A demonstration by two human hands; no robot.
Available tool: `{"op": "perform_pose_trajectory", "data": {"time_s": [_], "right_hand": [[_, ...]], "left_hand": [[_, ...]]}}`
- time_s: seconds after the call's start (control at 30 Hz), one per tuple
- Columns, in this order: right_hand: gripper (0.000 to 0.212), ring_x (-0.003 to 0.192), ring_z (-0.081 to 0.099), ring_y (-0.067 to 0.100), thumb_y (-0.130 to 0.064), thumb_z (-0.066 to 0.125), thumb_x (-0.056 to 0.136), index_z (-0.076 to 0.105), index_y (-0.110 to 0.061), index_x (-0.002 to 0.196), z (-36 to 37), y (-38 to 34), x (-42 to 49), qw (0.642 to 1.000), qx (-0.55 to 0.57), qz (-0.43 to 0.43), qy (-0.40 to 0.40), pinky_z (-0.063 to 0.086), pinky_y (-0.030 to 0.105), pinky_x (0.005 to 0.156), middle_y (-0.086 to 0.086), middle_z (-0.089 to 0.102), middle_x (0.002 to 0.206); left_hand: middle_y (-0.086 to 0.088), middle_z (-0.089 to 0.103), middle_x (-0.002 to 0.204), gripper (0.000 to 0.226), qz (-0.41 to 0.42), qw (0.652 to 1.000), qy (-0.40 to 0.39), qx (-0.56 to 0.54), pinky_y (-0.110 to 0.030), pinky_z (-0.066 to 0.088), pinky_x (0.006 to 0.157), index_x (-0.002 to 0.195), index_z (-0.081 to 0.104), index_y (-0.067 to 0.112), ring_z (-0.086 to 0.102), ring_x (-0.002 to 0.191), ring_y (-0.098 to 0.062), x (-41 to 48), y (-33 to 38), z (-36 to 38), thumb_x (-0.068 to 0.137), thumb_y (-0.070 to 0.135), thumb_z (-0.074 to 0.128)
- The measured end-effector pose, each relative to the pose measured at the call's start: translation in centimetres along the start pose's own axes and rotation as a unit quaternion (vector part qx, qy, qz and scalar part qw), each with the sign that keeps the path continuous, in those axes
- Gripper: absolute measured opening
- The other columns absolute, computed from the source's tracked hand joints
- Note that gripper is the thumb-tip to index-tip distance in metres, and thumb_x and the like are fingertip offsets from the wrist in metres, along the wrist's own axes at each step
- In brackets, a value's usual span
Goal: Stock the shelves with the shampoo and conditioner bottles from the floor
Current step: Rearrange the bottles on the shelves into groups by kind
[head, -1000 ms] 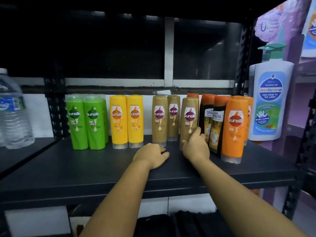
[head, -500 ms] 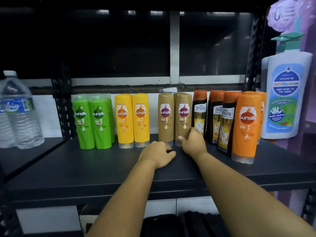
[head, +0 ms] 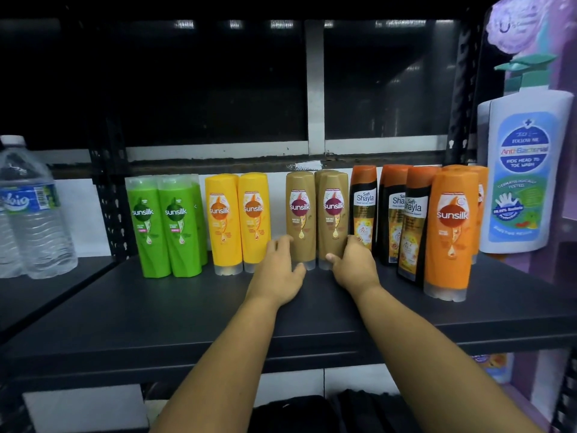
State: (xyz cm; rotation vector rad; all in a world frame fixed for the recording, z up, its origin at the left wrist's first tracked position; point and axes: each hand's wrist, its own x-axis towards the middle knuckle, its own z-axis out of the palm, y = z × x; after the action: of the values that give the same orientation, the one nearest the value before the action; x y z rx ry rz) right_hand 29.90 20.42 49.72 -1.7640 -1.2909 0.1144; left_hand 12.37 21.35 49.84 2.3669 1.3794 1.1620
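Note:
Two brown Sunsilk bottles (head: 301,214) (head: 332,214) stand side by side at the middle of the black shelf (head: 187,307). My left hand (head: 278,271) reaches to the base of the left one, its spread fingers touching the bottle's lower left side. My right hand (head: 354,267) wraps thumb and fingers round the foot of the right brown bottle. Left of them stand green bottles (head: 150,226) and yellow bottles (head: 221,220). To the right stand black Safi Shayla bottles (head: 363,207) and orange Sunsilk bottles (head: 452,229).
Clear water bottles (head: 34,214) stand on the neighbouring shelf at the left. A tall white pump bottle (head: 527,170) stands at the right end. The shelf's front strip is bare. Dark shapes lie on the floor below the shelf.
My right hand pushed a brown bottle back into line beside the other brown one. My left hand left the shelf surface, opened from a fist and reached the left brown bottle.

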Motion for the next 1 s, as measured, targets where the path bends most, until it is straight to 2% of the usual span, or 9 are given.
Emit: {"op": "perform_pose_trajectory", "data": {"time_s": [0.2, 0.4, 0.67, 0.77, 0.9, 1.0], "right_hand": [[0.047, 0.112, 0.061, 0.035, -0.028, 0.068, 0.094, 0.044, -0.014, 0.132, 0.1, -0.1, 0.3, 1.000, -0.015, -0.006, -0.005, 0.054, 0.046, 0.090, 0.012, 0.063, 0.121], [0.050, 0.110, 0.063, 0.035, -0.029, 0.066, 0.095, 0.041, -0.015, 0.136, 0.2, -0.3, 0.1, 1.000, -0.016, -0.022, -0.001, 0.055, 0.047, 0.090, 0.013, 0.064, 0.121], [0.048, 0.105, 0.065, 0.035, -0.030, 0.063, 0.097, 0.039, -0.016, 0.136, -0.2, -0.7, -0.4, 0.999, -0.031, -0.024, -0.001, 0.056, 0.044, 0.083, 0.013, 0.065, 0.117], [0.052, 0.107, 0.065, 0.034, -0.029, 0.064, 0.096, 0.037, -0.017, 0.139, -0.5, -0.8, -0.6, 0.999, -0.020, -0.024, -0.010, 0.055, 0.043, 0.084, 0.011, 0.064, 0.118], [0.054, 0.106, 0.064, 0.031, -0.028, 0.065, 0.094, 0.038, -0.018, 0.141, -0.6, -0.6, -0.6, 1.000, 0.004, -0.023, -0.019, 0.055, 0.043, 0.087, 0.008, 0.065, 0.117], [0.056, 0.109, 0.063, 0.031, -0.031, 0.065, 0.094, 0.038, -0.022, 0.142, -0.5, -0.3, -0.3, 0.999, 0.022, -0.014, -0.024, 0.055, 0.045, 0.090, 0.006, 0.065, 0.117]], "left_hand": [[0.003, 0.037, 0.151, 0.061, 0.033, 0.998, -0.053, 0.010, -0.037, 0.046, 0.107, 0.154, 0.035, 0.029, 0.049, 0.132, -0.019, 0.0, -0.2, 0.4, 0.099, 0.033, 0.060], [0.001, 0.037, 0.150, 0.066, 0.043, 0.997, -0.064, 0.024, -0.037, 0.046, 0.109, 0.158, 0.032, 0.034, 0.047, 0.134, -0.022, 0.4, -0.7, 0.6, 0.098, 0.037, 0.061], [0.000, 0.028, 0.157, 0.071, 0.036, 0.996, -0.074, 0.026, -0.034, 0.041, 0.113, 0.160, 0.027, 0.040, 0.041, 0.141, -0.021, 0.6, -1.1, 1.2, 0.099, 0.036, 0.061], [0.002, 0.035, 0.147, 0.067, 0.050, 0.998, -0.044, 0.013, -0.030, 0.043, 0.108, 0.159, 0.033, 0.033, 0.047, 0.132, -0.018, 0.4, -0.6, 0.7, 0.099, 0.035, 0.061], [0.007, 0.047, 0.134, 0.050, 0.089, 0.994, 0.068, -0.010, -0.019, 0.038, 0.098, 0.148, 0.051, 0.024, 0.050, 0.124, -0.010, 1.6, 1.5, -2.2, 0.099, 0.034, 0.062], [0.005, 0.056, 0.130, 0.041, 0.128, 0.983, 0.134, -0.010, -0.022, 0.040, 0.097, 0.139, 0.059, 0.021, 0.053, 0.120, -0.010, 5.2, 4.3, -6.1, 0.099, 0.033, 0.062]]}}
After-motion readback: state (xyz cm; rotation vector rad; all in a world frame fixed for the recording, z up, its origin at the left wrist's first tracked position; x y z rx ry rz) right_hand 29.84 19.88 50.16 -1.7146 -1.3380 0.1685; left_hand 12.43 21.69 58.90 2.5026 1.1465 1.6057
